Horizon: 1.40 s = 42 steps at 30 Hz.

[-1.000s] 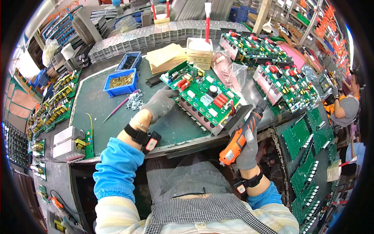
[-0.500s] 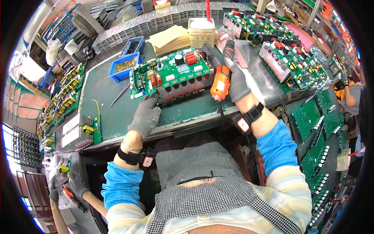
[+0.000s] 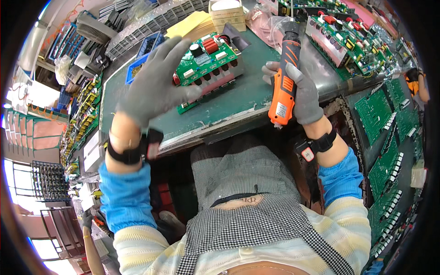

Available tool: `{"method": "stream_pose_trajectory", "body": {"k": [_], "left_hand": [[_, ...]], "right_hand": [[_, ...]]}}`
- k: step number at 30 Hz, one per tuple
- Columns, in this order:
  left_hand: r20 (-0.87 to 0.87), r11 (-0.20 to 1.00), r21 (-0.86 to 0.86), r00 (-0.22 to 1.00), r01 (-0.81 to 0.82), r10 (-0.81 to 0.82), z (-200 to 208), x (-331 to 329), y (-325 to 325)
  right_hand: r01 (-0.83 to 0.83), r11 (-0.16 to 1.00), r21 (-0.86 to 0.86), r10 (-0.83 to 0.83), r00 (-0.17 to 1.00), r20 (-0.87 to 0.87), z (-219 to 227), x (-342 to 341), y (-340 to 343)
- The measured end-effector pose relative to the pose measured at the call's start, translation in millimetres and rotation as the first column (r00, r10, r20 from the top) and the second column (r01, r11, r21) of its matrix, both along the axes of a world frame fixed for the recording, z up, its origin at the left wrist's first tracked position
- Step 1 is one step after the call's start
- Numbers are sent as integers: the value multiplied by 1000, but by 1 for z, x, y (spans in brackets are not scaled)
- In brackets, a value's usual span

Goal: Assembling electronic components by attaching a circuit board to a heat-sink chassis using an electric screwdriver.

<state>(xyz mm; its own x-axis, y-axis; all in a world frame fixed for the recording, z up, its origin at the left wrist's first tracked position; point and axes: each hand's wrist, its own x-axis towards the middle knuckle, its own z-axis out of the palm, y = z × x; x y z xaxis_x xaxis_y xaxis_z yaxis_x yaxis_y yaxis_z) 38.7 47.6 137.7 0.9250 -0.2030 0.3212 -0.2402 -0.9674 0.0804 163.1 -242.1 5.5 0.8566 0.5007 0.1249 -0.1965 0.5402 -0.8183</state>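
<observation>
A green circuit board (image 3: 208,64) with red and black parts lies slightly tilted on the dark green mat (image 3: 238,98). My left hand (image 3: 153,85), in a grey glove, is raised with its fingers spread over the board's left end; the thumb reaches its near-left edge. My right hand (image 3: 302,94), also gloved, grips an orange and black electric screwdriver (image 3: 284,78). The tool stands nearly upright, tip pointing away, to the right of the board and above the bench's front edge.
Blue bins (image 3: 142,52) of small parts, a stack of yellow pads (image 3: 190,25) and a cardboard box (image 3: 224,11) sit behind the board. More populated boards (image 3: 348,39) fill the right; bare green boards (image 3: 389,114) hang lower right. Another person (image 3: 417,82) works far right.
My left hand has lifted off the bench's front edge and spread over the board's left end. My right hand has carried the screwdriver off the board to its right.
</observation>
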Motion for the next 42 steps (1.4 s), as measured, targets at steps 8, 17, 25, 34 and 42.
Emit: {"method": "stream_pose_trajectory", "body": {"k": [8, 17, 25, 34, 42], "left_hand": [[-261, 984, 148, 955, -102, 138, -24, 48, 3], [-117, 950, 272, 975, -152, 189, -40, 44, 2], [-96, 952, 190, 960, -241, 263, -38, 47, -9], [-167, 884, 175, 871, -434, 461, -33, 49, -37], [-168, 876, 156, 862, -457, 479, -40, 48, -37]], "right_hand": [[-8, 1000, 17, 9, 994, -108, -3, -2, 17], [-19, 998, -67, 11, 993, -118, -10, 7, 52], [-85, 995, -43, 78, 988, -131, -14, 23, 50], [-120, 992, -32, 117, 990, -80, -3, 26, 46], [-33, 999, -42, 37, 993, 110, 15, -13, 12]]}}
